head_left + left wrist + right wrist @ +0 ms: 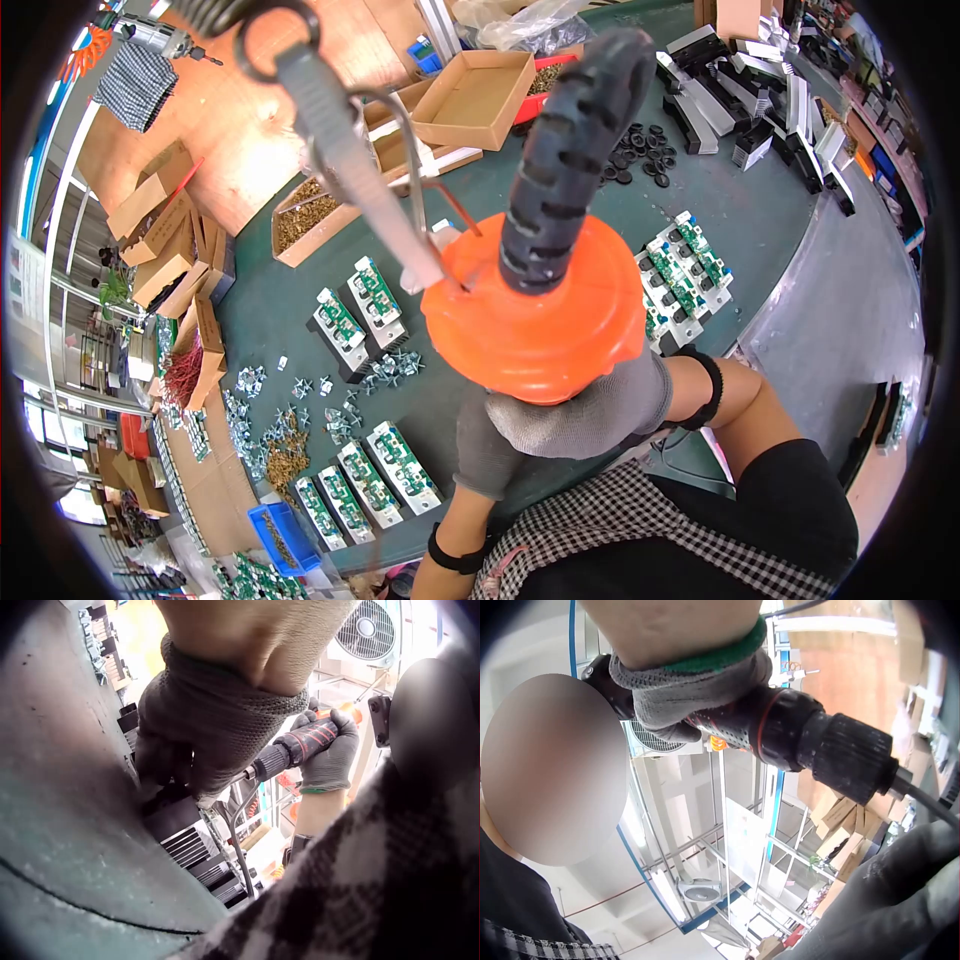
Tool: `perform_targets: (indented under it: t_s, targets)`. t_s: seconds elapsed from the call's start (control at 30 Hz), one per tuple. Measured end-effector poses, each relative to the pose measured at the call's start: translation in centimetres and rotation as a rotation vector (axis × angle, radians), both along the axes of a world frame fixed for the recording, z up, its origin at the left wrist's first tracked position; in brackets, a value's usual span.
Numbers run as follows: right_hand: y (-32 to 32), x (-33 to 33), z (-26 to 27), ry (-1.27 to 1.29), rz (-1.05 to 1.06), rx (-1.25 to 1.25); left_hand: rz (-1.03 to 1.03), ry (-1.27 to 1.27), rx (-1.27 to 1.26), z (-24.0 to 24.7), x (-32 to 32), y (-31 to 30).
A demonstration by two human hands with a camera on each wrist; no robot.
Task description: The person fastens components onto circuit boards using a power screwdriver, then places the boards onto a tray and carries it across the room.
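Note:
My right hand [334, 754], in a grey glove, grips a black electric screwdriver [304, 744] with red lines. In the right wrist view the screwdriver's ribbed nose [851, 757] and thin shaft point toward my left hand [900, 892]. The left hand [214, 720], also gloved, reaches down with its fingers around the end of a black finned heat sink [184, 832]. A circuit board edge [217, 829] runs along that heat sink. From the head, an orange cap [530, 330] with a black coiled cover hides most of the work and part of both hands.
Boards on heat sinks [370, 480] stand in rows left and right on the green table. Loose metal clips [260, 420] lie at the left near a blue tray [280, 540]. Cardboard boxes [470, 100], black round parts [645, 155] and piled heat sinks [750, 90] fill the back.

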State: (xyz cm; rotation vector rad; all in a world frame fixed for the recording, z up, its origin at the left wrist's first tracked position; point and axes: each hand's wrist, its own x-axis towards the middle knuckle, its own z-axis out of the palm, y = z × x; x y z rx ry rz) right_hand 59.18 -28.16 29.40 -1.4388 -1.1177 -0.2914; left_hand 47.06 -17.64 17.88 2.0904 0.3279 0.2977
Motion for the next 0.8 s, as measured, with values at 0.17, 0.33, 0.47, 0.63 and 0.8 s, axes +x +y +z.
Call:
perform_targets:
  t_s: [0.17, 0.33, 0.47, 0.63, 0.8]
  targets:
    - [-0.3, -0.3, -0.3, 0.174, 0.118, 0.063, -0.072, -0.055, 0.051, -0.5, 0.0, 0.2]
    - [0.1, -0.4, -1.0, 0.287, 0.238, 0.234, -0.042, -0.066, 0.118, -1.1, -0.1, 0.2]
    - [-0.8, -0.8, -0.3, 0.403, 0.254, 0.036, -0.066, -0.095, 0.171, -0.1, 0.3, 0.0]
    - [-1.2, -0.1, 0.8, 0.087, 0.143, -0.035, -0.123, 0.017, 0.093, -0.6, -0.1, 0.6]
    - [-1.9, 1.5, 2.9, 0.157, 0.141, 0.073, -0.214, 0.052, 0.225, 1.3, 0.6, 2.7]
